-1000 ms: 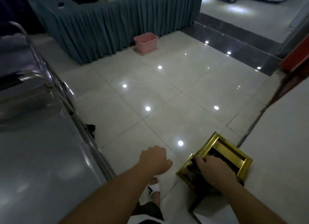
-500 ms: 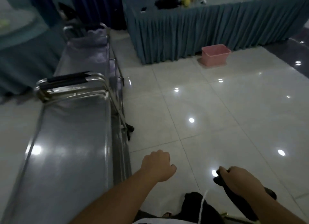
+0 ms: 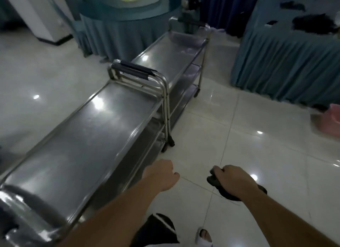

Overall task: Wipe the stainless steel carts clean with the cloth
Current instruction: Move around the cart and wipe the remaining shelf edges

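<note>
The right hand (image 3: 232, 180) hides most of the dark cloth (image 3: 213, 180). The near cart (image 3: 88, 136) is cut off at the left edge; the pink basin (image 3: 329, 121) at the right.

The room is dimly lit with a bluish cast, ceiling lights are mirrored as glare spots on the glossy floor (image 3: 257, 117) and nearer cart top (image 3: 92, 132), and edges are bent and softly blurred.

Two carts, near cart (image 3: 88, 136) and far cart (image 3: 171, 53), are bare polished metal, glossy tops throwing back lamp glare. Dark matt sleeves wrap the handle (image 3: 134, 70). The floor (image 3: 266, 145) is glossy pale tile. A dark, soft cloth (image 3: 213, 180) bunches in the right hand (image 3: 233, 180). Pleated fabric skirts the far surface (image 3: 287, 62); the tub (image 3: 329, 120) looks like pink plastic.
</note>
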Demonstrator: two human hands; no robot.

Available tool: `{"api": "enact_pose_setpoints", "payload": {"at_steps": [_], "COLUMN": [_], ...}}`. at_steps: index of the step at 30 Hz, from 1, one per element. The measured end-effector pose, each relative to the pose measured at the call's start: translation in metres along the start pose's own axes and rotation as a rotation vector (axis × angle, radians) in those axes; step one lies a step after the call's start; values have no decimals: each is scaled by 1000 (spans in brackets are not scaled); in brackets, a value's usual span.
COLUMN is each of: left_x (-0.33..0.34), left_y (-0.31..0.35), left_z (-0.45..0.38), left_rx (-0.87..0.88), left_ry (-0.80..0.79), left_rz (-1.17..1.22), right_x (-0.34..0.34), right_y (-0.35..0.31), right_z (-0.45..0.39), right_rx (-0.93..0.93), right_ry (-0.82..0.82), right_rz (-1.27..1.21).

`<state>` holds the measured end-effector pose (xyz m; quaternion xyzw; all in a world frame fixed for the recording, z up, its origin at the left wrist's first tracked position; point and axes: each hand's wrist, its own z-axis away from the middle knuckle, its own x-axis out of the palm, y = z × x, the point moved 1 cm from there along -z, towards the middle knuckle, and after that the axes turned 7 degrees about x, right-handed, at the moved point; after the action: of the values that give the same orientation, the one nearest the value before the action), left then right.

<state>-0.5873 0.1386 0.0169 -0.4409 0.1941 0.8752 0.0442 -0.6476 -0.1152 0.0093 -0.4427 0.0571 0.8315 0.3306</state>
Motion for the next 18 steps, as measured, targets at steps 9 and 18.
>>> {"api": "enact_pose_setpoints", "payload": {"at_steps": [9,18], "left_x": [12,54], "left_y": [-53,-110], "left_z": [3,20], "left_rx": [-308,-566], "left_ry": [73,122], "left_rz": [206,449], "right_x": [-1,47], "right_y": [-105,-209], "right_z": [-61,-79], "right_rx": [-325,-550], "right_ry": [-110,-229], "right_rz": [325,580]}}
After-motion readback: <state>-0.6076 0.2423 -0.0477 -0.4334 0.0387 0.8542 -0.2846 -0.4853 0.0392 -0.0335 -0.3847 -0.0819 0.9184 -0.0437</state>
